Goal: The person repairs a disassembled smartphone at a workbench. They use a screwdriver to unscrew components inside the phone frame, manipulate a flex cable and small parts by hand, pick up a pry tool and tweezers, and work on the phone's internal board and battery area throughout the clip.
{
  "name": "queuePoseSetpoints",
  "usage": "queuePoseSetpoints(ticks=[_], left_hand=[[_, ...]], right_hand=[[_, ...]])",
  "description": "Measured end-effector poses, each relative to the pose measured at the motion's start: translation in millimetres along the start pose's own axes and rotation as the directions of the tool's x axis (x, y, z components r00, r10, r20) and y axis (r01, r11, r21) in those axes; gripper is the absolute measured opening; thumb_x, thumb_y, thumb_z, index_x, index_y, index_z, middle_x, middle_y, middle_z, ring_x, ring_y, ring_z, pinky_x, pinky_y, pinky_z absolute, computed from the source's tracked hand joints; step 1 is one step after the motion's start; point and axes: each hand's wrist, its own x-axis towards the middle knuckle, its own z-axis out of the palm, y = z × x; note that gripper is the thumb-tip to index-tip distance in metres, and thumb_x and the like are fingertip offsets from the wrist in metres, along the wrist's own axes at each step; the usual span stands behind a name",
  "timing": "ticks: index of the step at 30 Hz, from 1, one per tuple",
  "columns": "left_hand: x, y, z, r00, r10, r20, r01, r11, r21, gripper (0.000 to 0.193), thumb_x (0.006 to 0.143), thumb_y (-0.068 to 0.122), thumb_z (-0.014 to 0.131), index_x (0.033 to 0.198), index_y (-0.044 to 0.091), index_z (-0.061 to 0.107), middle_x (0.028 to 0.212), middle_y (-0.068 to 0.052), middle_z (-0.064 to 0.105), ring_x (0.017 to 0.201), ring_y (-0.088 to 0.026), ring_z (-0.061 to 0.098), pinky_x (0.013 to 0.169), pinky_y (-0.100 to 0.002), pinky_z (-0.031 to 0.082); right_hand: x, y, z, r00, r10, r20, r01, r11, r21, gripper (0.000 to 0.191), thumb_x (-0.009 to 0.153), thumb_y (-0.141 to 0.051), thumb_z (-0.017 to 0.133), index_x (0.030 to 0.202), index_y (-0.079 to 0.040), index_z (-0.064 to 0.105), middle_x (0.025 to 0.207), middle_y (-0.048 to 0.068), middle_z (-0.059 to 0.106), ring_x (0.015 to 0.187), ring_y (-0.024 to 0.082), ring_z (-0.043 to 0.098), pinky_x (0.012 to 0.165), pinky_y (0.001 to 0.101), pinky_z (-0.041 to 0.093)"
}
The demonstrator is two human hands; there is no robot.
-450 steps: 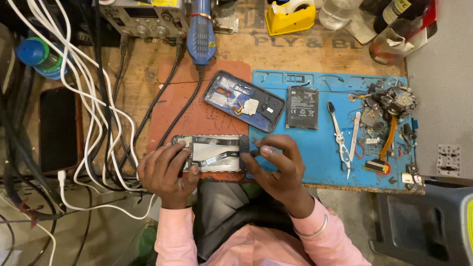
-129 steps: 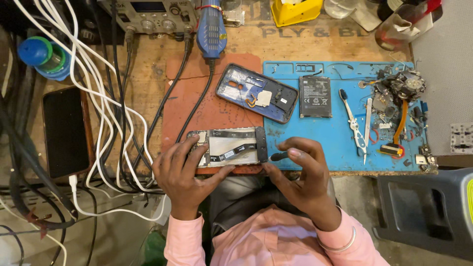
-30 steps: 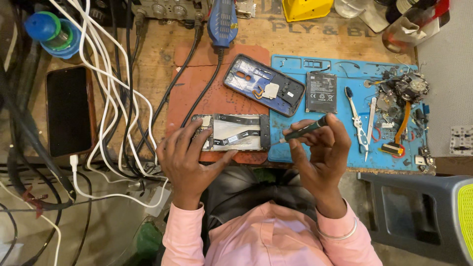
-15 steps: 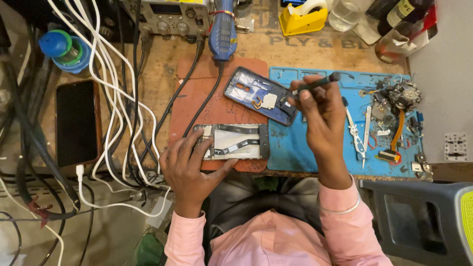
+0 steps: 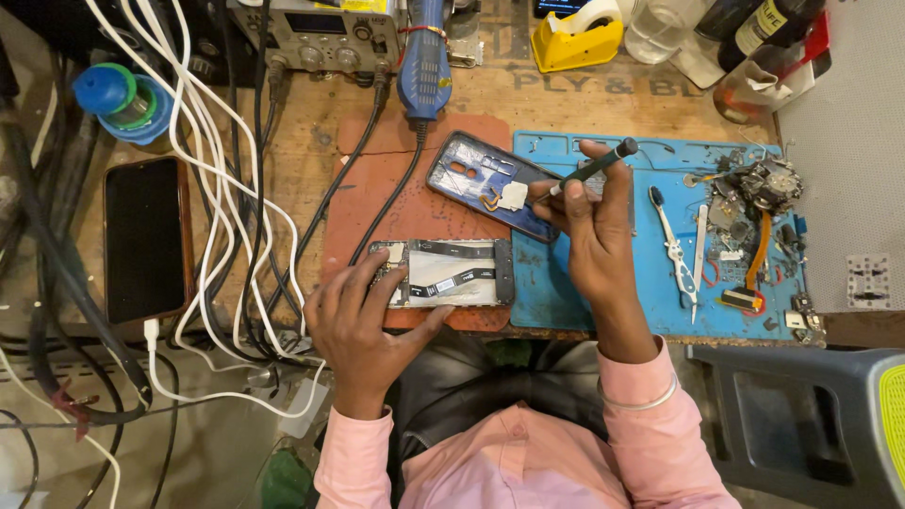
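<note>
1. The right hand (image 5: pixel 594 226) has its grip clenched on a dark screwdriver (image 5: pixel 589 172), held slanted with the handle end up to the right and the tip down to the left, at the white patch inside the phone back cover (image 5: pixel 490 184).
2. The left hand (image 5: pixel 363 325) has its grip released: the fingers are spread and press the left end of the opened phone (image 5: pixel 443 273), which lies flat near the front edge of the worktop (image 5: pixel 311 132).
3. The opened phone sits on a rust-red mat (image 5: pixel 415 203); the back cover lies tilted across the seam between that mat and the blue mat (image 5: pixel 603 311) to the right.
4. Open room: the bare strip of blue mat between the right wrist and the tweezers (image 5: pixel 674 245) is free; the red mat above the opened phone is crossed by 1 black cable.
5. At the blue mat's right edge lies a heap of small phone parts (image 5: pixel 759 188) with an orange strip.
6. Left of the red mat, a bundle of white cables (image 5: pixel 217 170) runs down over the worktop edge, beside a dark phone (image 5: pixel 141 240) lying face up.
7. At the back edge: a yellow tape dispenser (image 5: pixel 577 36), a clear glass (image 5: pixel 658 28), a blue tool handle (image 5: pixel 424 61), a grey box with knobs (image 5: pixel 320 38), and a blue-capped bottle (image 5: pixel 123 99) far left.
8. A grey stool (image 5: pixel 801 424) stands at lower right, beyond the worktop edge.
</note>
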Motion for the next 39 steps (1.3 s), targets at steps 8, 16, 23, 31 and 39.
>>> queuePoseSetpoints(ticks=[8, 16, 23, 31, 39], left_hand=[[-1.3, 0.2, -1.3, 1.000, -0.012, 0.014, 0.012, 1.000, -0.001, 0.055, 0.078, 0.061, 0.083, 0.107, 0.015, 0.075, 0.128, -0.001, 0.070, 0.116, -0.024, 0.062, 0.102, -0.045, 0.039], [-3.8, -1.5, -2.4, 1.000, -0.008, 0.016, 0.008, 1.000, -0.005, 0.056, 0.079, 0.062, 0.083, 0.108, 0.015, 0.073, 0.129, -0.002, 0.070, 0.117, -0.024, 0.063, 0.103, -0.045, 0.039], [-8.6, -4.3, -2.1, 0.997, -0.042, -0.057, 0.038, 0.997, -0.065, 0.102, 0.080, 0.065, 0.084, 0.148, 0.002, 0.041, 0.140, -0.005, 0.064, 0.126, -0.027, 0.060, 0.110, -0.048, 0.038], [-9.5, -8.7, -0.2, 1.000, -0.023, -0.015, 0.023, 0.999, -0.037, 0.098, 0.078, 0.064, 0.086, 0.145, 0.005, 0.046, 0.137, -0.004, 0.065, 0.124, -0.025, 0.061, 0.108, -0.047, 0.039], [-9.1, -9.6, -1.5, 0.999, -0.030, -0.023, 0.029, 0.999, -0.033, 0.097, 0.078, 0.065, 0.085, 0.144, 0.004, 0.049, 0.132, -0.006, 0.068, 0.121, -0.025, 0.061, 0.107, -0.046, 0.039]], right_hand=[[0.2, -6.6, 2.3, 1.000, 0.020, 0.005, -0.020, 1.000, 0.017, 0.042, 0.117, -0.028, 0.043, 0.155, -0.019, 0.027, 0.115, 0.011, 0.072, 0.108, 0.020, 0.073, 0.094, 0.0328, 0.060], [-3.6, -17.4, 4.1, 0.997, 0.078, -0.023, -0.076, 0.995, 0.061, 0.045, 0.114, -0.032, 0.043, 0.153, -0.021, 0.024, 0.114, 0.011, 0.070, 0.104, 0.021, 0.075, 0.089, 0.0339, 0.062], [-37.2, -23.6, 9.5, 0.987, -0.156, -0.042, 0.157, 0.987, 0.022, 0.033, 0.118, -0.014, 0.051, 0.149, -0.010, 0.041, 0.129, 0.017, 0.064, 0.117, 0.026, 0.068, 0.105, 0.0414, 0.062], [-83.7, -23.5, 28.4, 0.949, -0.293, 0.115, 0.306, 0.944, -0.123, 0.079, 0.114, 0.003, 0.050, 0.164, -0.026, -0.004, 0.135, 0.023, 0.063, 0.106, 0.026, 0.074, 0.096, 0.0399, 0.066], [-85.7, -18.8, 23.6, 0.926, -0.311, 0.216, 0.355, 0.912, -0.207, 0.075, 0.107, 0.014, 0.049, 0.159, -0.022, 0.011, 0.130, 0.025, 0.061, 0.110, 0.028, 0.073, 0.095, 0.0407, 0.065]])
